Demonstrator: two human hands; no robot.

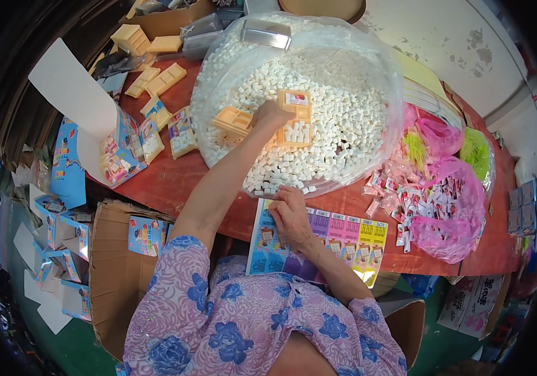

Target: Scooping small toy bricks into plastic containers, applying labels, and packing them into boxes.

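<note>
My left hand [271,116] reaches over a big clear plastic bag [394,106] of small white marshmallow-like pieces [344,113]. Its curled fingers touch a peach compartment tray [304,114]; what they pinch is hidden. The tray lies on the pieces, with a small printed sachet [296,99] in its far compartment and white pieces in the near one. Just left of the hand are more peach trays [232,118]. My right hand [291,216] rests, fingers apart, on a sheet of colourful printed cards [350,241] at the table's near edge.
Peach tray parts [168,78] and filled packs [182,133] lie left on the red table [168,182]. A pink bag [450,219] of small sachets sits at right, beside green strips [475,150]. A cardboard box [118,269] stands at lower left near folded printed cartons [68,238].
</note>
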